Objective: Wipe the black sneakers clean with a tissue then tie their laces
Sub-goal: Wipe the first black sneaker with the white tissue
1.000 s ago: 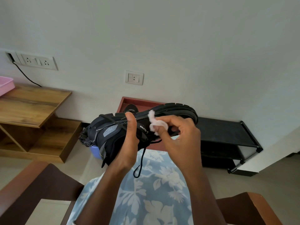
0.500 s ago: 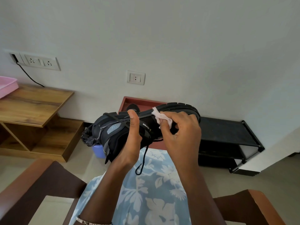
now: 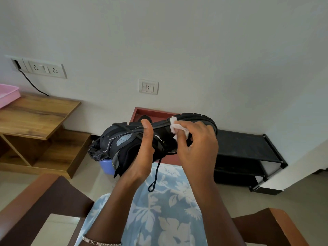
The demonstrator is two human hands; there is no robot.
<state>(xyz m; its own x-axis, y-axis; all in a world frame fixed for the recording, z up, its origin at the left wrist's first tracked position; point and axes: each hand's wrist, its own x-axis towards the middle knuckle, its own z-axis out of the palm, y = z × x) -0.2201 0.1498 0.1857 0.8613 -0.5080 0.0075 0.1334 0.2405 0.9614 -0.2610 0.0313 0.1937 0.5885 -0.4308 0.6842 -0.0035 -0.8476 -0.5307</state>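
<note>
A black sneaker (image 3: 124, 141) with grey panels is held on its side in front of me, sole up and toward the wall. My left hand (image 3: 143, 153) grips it from below, thumb across its side. My right hand (image 3: 197, 150) pinches a crumpled white tissue (image 3: 177, 127) and presses it against the sneaker's side just under the sole edge. A loose black lace (image 3: 155, 174) hangs from the sneaker over my lap. The dark tip of what may be a second shoe (image 3: 144, 118) shows behind, in a red tray.
A red tray (image 3: 150, 111) leans at the wall behind the sneaker. A black shoe rack (image 3: 248, 148) stands to the right, a wooden shelf unit (image 3: 35, 118) with a pink tray (image 3: 7, 93) to the left. A blue bin (image 3: 106, 166) sits on the floor. Chair arms (image 3: 35, 201) flank my lap.
My right hand has slid the tissue along the sneaker's side, up and right toward the sole edge. The left hand keeps the same grip on the sneaker.
</note>
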